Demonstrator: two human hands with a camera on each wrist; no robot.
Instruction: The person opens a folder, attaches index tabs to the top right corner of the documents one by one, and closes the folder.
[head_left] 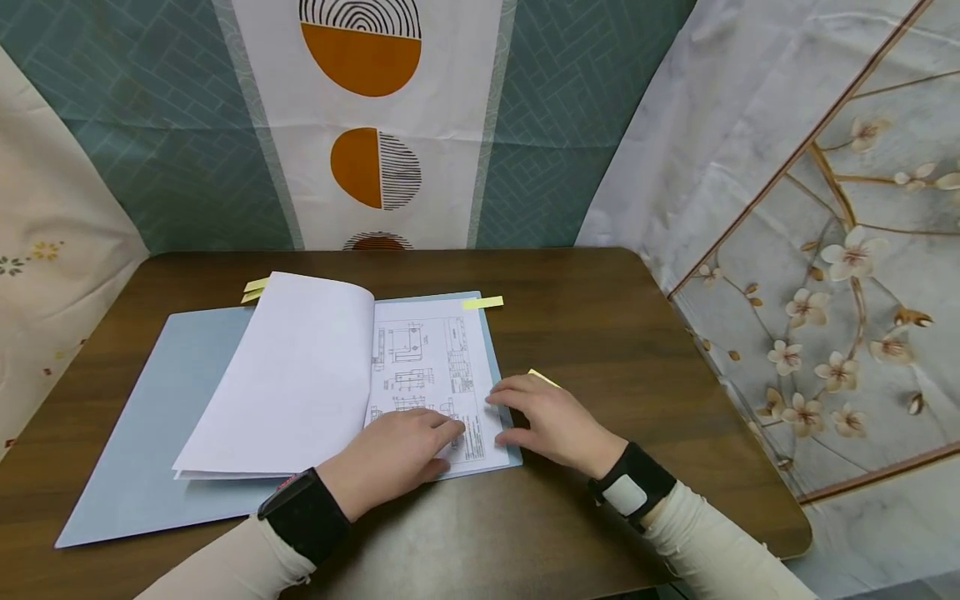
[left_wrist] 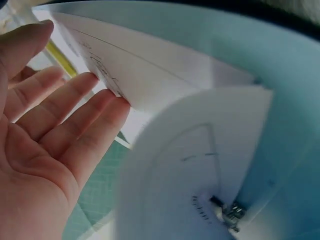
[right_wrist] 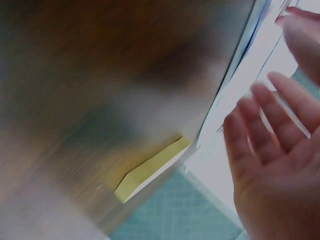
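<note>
On the counter, left hand and right hand press flat, uncurled fingers on the drawing page, holding it open.

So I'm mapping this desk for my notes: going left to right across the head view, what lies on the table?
Blue folder → turned white pages → left hand on the drawing sheet → right hand → bare brown table.
</note>
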